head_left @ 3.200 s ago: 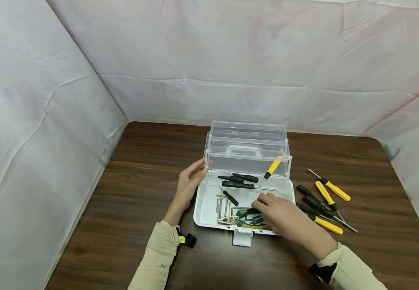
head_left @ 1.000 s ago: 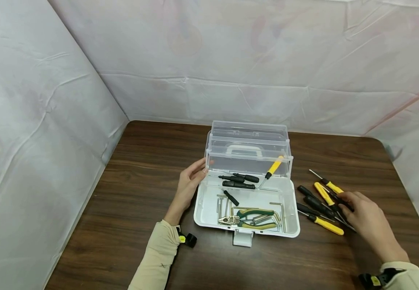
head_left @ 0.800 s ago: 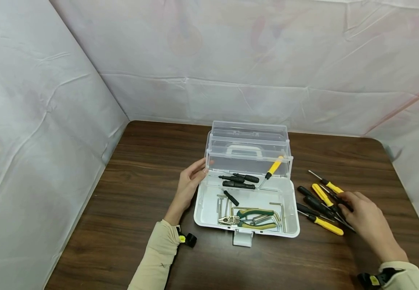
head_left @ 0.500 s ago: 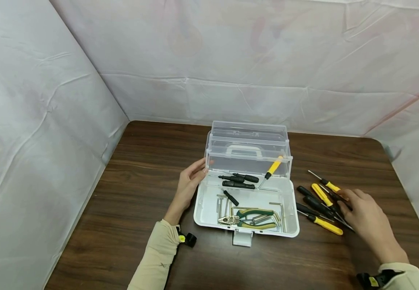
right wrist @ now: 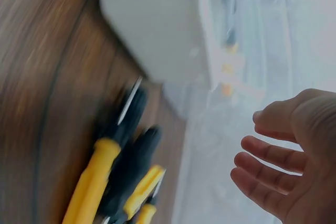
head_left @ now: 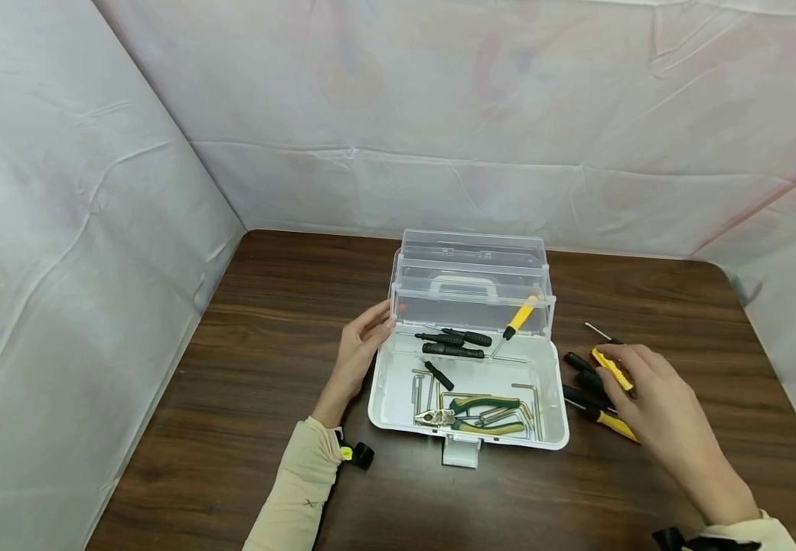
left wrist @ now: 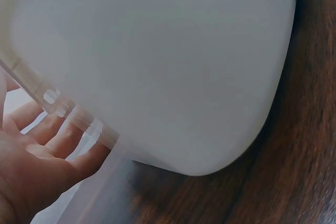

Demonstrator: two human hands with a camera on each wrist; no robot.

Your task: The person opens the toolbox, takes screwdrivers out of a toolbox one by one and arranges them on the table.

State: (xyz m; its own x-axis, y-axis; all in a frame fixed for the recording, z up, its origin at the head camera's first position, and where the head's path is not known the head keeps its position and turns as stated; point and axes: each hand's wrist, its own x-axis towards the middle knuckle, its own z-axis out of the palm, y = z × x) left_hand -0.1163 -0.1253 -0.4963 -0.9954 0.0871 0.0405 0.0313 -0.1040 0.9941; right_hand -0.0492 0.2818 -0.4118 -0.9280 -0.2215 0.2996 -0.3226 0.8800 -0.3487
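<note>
A white toolbox [head_left: 398, 409] with its clear lid [head_left: 474, 310] raised stands mid-table. My left hand [head_left: 357, 352] holds its back left corner by the hinge, thumb in front and fingers behind the lid; in the left wrist view this hand [left wrist: 42, 166] meets the hinge side. Inside lie green-handled pliers [head_left: 484, 428], several hex keys [head_left: 539, 413] and black screwdrivers [head_left: 451, 351], plus a leaning yellow screwdriver [head_left: 522, 314]. Over the screwdriver pile right of the box hovers my right hand [head_left: 660, 405], partly covering it. The right wrist view shows that hand [right wrist: 294, 156] with fingers apart, holding nothing.
In the pile are a yellow-handled screwdriver [head_left: 611, 367], another yellow one [head_left: 620, 425] and black-handled ones [head_left: 580, 396], close to the toolbox's right wall. The front latch [head_left: 461, 451] sticks out. White cloth walls [head_left: 384, 191] edge the dark wooden table [head_left: 267, 306].
My right hand went from inside the toolbox to the pile, touched a black-handled screwdriver there, and has since shifted left over the pile. The left hand and toolbox have stayed put.
</note>
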